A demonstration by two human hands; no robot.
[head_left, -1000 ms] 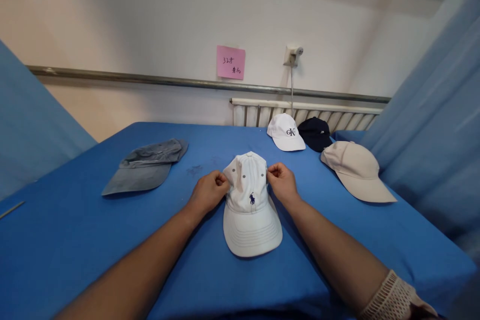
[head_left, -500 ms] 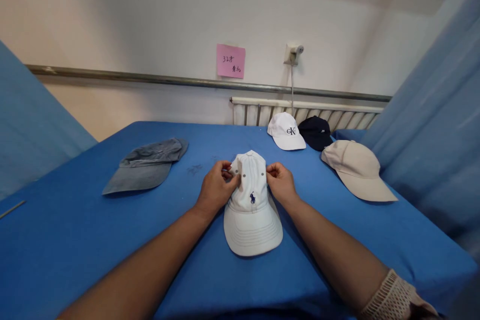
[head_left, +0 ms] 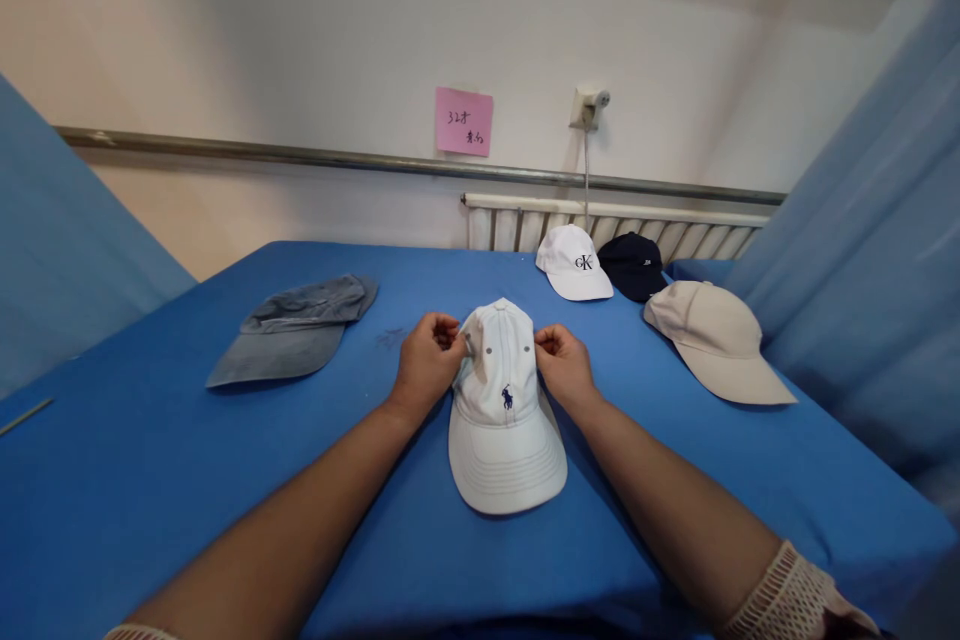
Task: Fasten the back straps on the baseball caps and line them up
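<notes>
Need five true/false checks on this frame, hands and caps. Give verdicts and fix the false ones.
1. The left hand and right hand touch opposite sides of the front cap. True.
2. The front cap faces away from the camera. False: its brim points toward the camera.
3. The grey cap lies left of the left hand, and the beige cap lies right of the right hand. True.
4. The right hand is on the beige cap. False: it is on the front cap.
5. The dark cap sits beside the lettered white cap, at the back of the blue table. True.
</notes>
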